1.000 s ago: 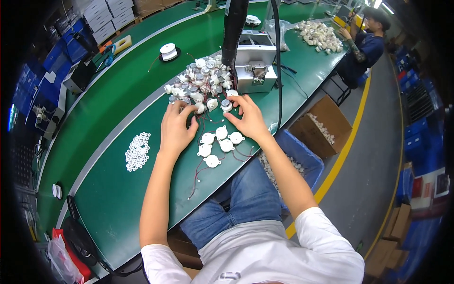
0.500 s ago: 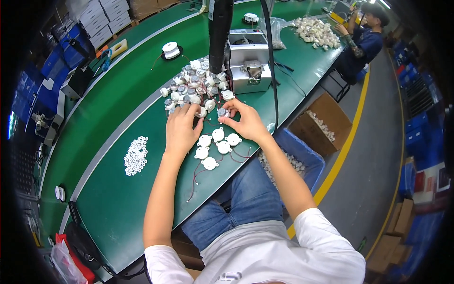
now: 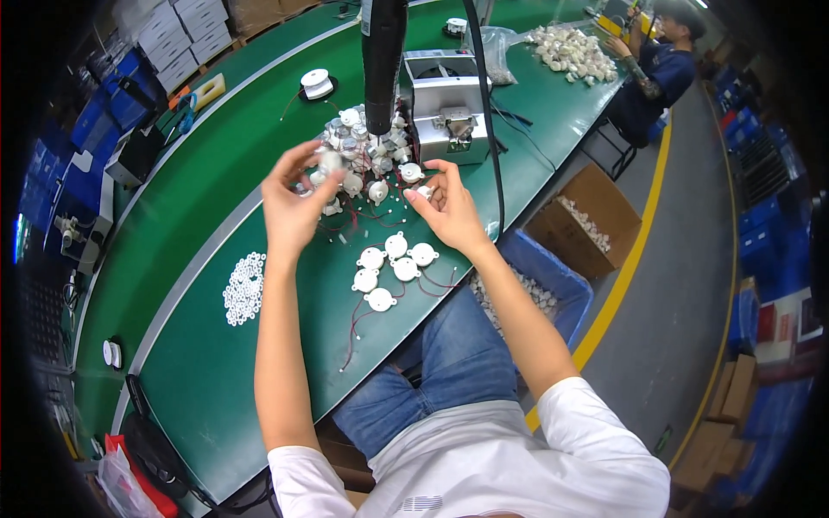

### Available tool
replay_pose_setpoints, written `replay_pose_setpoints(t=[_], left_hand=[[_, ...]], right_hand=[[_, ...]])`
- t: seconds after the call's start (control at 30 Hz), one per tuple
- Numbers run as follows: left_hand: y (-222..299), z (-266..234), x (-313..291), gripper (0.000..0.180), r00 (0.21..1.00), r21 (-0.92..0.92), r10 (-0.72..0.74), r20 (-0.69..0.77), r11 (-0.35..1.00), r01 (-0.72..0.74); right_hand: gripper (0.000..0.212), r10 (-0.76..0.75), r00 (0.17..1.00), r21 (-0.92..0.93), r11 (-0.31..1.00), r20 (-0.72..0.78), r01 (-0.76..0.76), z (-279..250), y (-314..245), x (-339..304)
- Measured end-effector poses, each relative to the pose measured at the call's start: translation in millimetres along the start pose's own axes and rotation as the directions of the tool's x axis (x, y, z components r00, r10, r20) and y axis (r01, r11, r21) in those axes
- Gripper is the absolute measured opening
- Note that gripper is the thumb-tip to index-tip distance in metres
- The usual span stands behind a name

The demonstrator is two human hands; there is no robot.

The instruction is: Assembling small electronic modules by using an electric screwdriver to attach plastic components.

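Observation:
My left hand (image 3: 292, 203) is raised at the left side of a heap of white wired buzzers (image 3: 352, 138), thumb and fingers closed on a white buzzer (image 3: 330, 162) smeared by motion. To the right of the heap, my right hand (image 3: 451, 212) pinches another small white buzzer (image 3: 422, 192), partly hidden by the fingers. Just beyond those fingertips lies an eared round buzzer (image 3: 410, 173). Nearer to me, several flat round buzzers (image 3: 405, 269) lie grouped with their white faces up, thin red and black wires trailing from them.
Small white rings (image 3: 244, 289) are spread on the green table (image 3: 190, 380) at left. A silver machine (image 3: 449, 121) and a black hanging tube (image 3: 382, 69) stand close behind the heap. A blue bin (image 3: 566, 293) and a cardboard box (image 3: 596, 216) sit at right; a co-worker (image 3: 652, 78) is farther off.
My left hand has lifted from the heap's near edge and moved left and away from me with a buzzer. My right hand has shifted slightly, its fingers turned more upward.

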State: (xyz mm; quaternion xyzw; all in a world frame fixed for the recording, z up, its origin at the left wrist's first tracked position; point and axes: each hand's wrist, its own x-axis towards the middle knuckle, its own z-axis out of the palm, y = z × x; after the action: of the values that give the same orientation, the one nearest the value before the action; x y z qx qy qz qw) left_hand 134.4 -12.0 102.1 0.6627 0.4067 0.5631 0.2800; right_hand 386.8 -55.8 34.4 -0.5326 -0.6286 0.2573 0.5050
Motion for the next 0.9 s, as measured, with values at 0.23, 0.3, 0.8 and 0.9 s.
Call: replay_pose_setpoints(t=[0.23,0.3,0.8,0.9], left_hand=[[35.1,-6.6,-16.2,0.038,0.988,-0.060,-0.043,0.150,0.997,0.052],[39.5,-11.6,-30.3,0.035,0.930,0.111,-0.053,0.365,0.994,0.013],[18.3,7.6,-20.9,0.030,0.897,0.329,-0.048,0.440,0.938,-0.111],[7.9,28.4,-13.6,0.035,0.893,0.461,0.167,0.418,0.808,-0.367]], right_hand=[[0.058,0.030,0.995,0.195,0.981,-0.097,-0.010,-1.3,8.8,-2.7],[0.053,0.026,0.996,0.229,0.974,-0.086,-0.006,-0.4,8.3,-5.3],[0.072,-0.131,0.905,-0.079,0.981,0.404,0.177,-35.5,-14.9,-28.1],[0.075,-0.118,0.915,0.034,0.993,0.387,0.114,-36.8,-14.6,-26.8]])
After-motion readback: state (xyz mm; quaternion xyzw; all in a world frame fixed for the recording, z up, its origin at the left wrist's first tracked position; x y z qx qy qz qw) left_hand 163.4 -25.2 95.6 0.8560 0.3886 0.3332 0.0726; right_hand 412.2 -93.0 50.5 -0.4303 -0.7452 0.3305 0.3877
